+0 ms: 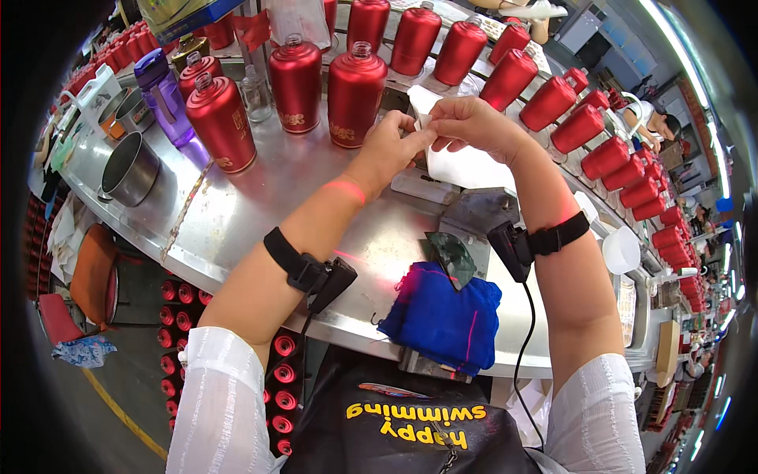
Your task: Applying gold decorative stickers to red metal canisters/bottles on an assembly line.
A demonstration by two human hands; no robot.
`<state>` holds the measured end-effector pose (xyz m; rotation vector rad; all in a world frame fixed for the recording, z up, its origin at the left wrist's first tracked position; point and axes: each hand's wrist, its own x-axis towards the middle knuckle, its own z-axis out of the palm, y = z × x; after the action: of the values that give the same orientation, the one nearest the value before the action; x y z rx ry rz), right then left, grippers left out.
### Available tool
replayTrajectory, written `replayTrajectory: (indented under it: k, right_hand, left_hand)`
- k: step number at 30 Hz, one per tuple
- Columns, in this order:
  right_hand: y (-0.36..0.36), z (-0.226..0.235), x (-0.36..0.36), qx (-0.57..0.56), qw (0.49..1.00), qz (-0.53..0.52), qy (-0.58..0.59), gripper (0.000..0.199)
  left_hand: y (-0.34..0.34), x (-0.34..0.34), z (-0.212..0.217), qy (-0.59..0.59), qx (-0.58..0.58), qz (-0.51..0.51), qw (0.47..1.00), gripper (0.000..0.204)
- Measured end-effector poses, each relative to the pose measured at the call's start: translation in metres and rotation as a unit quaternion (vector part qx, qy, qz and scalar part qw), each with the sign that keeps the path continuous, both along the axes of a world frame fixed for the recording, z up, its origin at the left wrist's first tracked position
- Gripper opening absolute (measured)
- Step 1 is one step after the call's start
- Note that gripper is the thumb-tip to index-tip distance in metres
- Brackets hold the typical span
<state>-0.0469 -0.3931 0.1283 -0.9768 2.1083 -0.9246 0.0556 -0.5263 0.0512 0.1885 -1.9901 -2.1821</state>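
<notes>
Both hands meet over the steel table, fingers pinched together. My left hand [388, 144] and my right hand [476, 126] grip the edge of a white sheet [470, 167], which looks like paper or backing film. Part of the sheet rises above the fingers, and a wider part hangs below my right hand. Anything small between the fingertips is hidden. Just left of my left hand stands a red bottle [357, 91] with gold marking and an uncapped clear neck. Another red bottle [296, 85] is beside it.
A folded blue cloth [446, 316] lies near the table's front edge, below a dark green shard-like piece [454, 259] and a metal block [479, 212]. At left are a red bottle [221, 126], purple water bottle [164, 99] and steel pot [132, 170]. Red bottles line the curved conveyor [545, 150].
</notes>
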Motion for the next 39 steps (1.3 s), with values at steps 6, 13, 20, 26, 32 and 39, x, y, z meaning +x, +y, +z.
replayTrajectory:
  k: [6,13,20,26,32,39]
  right_hand:
    - [0.009,0.005,-0.003,-0.011,0.993,-0.067,0.099,0.013]
    - [0.093,0.016,-0.042,-0.008,0.952,-0.255,0.170,0.013]
    - [0.185,-0.013,-0.097,0.374,0.792,-0.217,0.430,0.032]
    - [0.094,0.000,-0.036,0.317,0.898,-0.074,0.295,0.080]
    - [0.083,-0.008,-0.028,0.383,0.896,-0.080,0.212,0.048]
    - [0.164,0.021,-0.070,-0.037,0.945,-0.232,0.229,0.030]
  left_hand:
    - [-0.001,-0.002,0.005,-0.045,-0.020,0.053,0.997,0.022]
    - [-0.007,0.005,0.000,-0.104,-0.020,0.083,0.991,0.025]
    - [-0.014,0.007,-0.003,-0.140,-0.029,0.041,0.989,0.026]
    - [-0.020,0.018,-0.003,-0.171,-0.062,0.018,0.983,0.023]
    - [-0.019,0.052,0.013,-0.142,-0.188,0.055,0.970,0.047]
    - [0.002,0.099,0.045,-0.028,-0.297,0.057,0.953,0.050]
